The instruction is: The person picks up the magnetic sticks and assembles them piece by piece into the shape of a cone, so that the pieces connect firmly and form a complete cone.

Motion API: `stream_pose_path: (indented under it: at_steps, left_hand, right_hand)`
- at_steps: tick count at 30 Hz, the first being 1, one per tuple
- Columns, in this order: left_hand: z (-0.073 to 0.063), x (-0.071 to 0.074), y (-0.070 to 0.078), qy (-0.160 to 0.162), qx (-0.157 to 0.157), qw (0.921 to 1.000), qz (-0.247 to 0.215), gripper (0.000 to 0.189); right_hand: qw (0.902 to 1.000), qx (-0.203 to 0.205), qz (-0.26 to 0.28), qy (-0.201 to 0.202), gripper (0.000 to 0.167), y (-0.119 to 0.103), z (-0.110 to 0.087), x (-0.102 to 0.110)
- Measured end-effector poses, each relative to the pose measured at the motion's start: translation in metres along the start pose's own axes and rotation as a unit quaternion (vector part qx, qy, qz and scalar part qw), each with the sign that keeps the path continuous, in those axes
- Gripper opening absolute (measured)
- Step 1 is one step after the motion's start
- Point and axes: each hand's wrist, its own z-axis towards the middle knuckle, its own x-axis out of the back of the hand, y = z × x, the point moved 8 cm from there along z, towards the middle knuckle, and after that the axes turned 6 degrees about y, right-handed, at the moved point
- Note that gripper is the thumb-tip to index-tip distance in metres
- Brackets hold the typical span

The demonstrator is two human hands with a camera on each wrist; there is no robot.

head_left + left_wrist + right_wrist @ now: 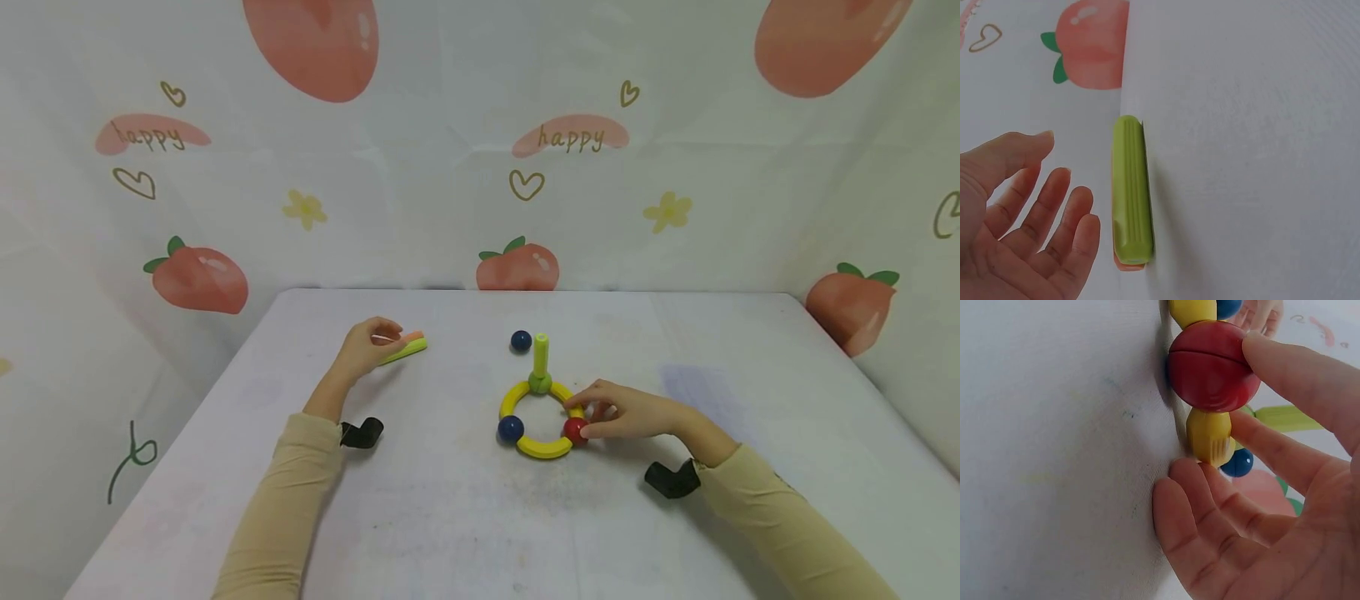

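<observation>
My left hand [366,345] hovers by a green rod [1131,187] and an orange rod [412,337] lying side by side. Its fingers are loosely bent and stand apart from the rods in the left wrist view. With my right hand [633,412] I hold the ring by the red ball [1215,366], thumb on the ball and index finger against the neighbouring curved yellow rod [1209,434]. Curved yellow rods [545,448] link the red ball, a dark blue ball [511,429] and a green ball [540,382]. From the green ball rises an upright light green rod [542,356].
A loose dark blue ball [521,341] lies behind the ring. The white table [450,517] ends at a hanging cloth [420,208] printed with peaches. Black wrist devices [672,479] sit at both sleeves.
</observation>
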Motion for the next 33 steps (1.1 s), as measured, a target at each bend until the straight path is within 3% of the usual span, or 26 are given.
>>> stream_pose_path:
  at_steps: [8, 16, 26, 33]
  left_hand:
    - [-0.001, 0.0, -0.008, -0.009, 0.002, 0.9996, 0.028, 0.035]
    - [-0.003, 0.0, -0.007, -0.008, -0.014, 0.998, 0.062, 0.032]
    - [-0.002, -0.006, -0.022, -0.04, 0.026, 0.9944, 0.094, 0.034]
    - [-0.002, -0.007, -0.02, -0.047, 0.024, 0.9941, 0.095, 0.035]
  right_hand:
    - [0.9999, -0.008, 0.006, 0.001, 0.043, -0.001, -0.002, 0.002]
    - [0.9999, -0.006, 0.014, 0.004, 0.043, -0.003, -0.004, 0.001]
    - [0.9998, -0.011, 0.015, 0.008, 0.043, 0.001, -0.002, 0.0]
    - [0.9996, -0.018, 0.016, 0.014, 0.043, 0.001, -0.002, 0.0]
